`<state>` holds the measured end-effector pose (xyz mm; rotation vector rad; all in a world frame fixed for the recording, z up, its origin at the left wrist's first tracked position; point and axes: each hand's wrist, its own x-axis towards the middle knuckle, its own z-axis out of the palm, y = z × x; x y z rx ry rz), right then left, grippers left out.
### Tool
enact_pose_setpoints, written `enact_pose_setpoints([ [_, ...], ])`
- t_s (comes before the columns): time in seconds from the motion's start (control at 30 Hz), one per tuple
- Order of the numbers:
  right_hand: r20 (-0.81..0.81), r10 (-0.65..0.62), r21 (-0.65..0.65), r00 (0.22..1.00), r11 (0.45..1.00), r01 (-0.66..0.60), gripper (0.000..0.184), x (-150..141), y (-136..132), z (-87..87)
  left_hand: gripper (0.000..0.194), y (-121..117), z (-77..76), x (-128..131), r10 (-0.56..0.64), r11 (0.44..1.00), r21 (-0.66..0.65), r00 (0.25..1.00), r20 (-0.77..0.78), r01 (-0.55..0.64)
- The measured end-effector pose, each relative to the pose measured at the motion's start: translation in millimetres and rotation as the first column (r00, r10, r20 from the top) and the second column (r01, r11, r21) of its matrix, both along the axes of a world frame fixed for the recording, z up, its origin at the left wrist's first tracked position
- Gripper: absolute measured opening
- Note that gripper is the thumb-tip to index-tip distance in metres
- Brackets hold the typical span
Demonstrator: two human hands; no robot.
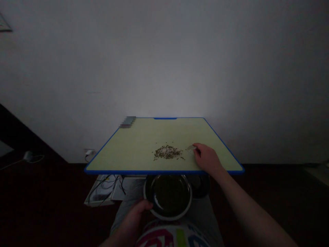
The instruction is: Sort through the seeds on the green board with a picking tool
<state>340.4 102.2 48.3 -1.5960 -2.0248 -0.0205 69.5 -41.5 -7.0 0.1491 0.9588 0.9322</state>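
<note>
My left hand (142, 206) grips the near left rim of a round metal bowl (190, 196), held over my lap below the table's front edge. Dark greenish contents (168, 193) lie in it, too dim to name. On the pale tabletop a loose heap of small dark beans or seeds mixed with white grains (168, 152) is spread out. Right of the heap, my right hand (207, 157) rests low over the surface, its fingers closed on a small pale translucent piece (191, 148). The piece points toward the heap; its exact kind is unclear.
The table (138, 139) has a blue raised edge. A pixelated grey block (128, 122) sits at its far left corner. Another dark bowl (203, 187) is partly hidden below the table. Cables lie on a white box (102, 192) at lower left; a wall (167, 68) stands behind.
</note>
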Motion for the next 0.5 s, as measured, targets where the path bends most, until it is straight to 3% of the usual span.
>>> enact_pose_setpoints([
  [0.23,0.004,0.008,0.021,1.0,1.0,-0.008,0.031,7.8,-3.1,-2.6,0.027,-1.3,-2.7,0.8,0.025,0.999,0.039,0.999,-0.039,-0.024],
  [0.5,0.004,0.027,0.024,1.0,0.999,-0.027,0.031,3.8,5.4,-0.8,0.028,0.5,-6.3,-0.3,0.018,0.999,0.037,0.998,-0.054,-0.016],
])
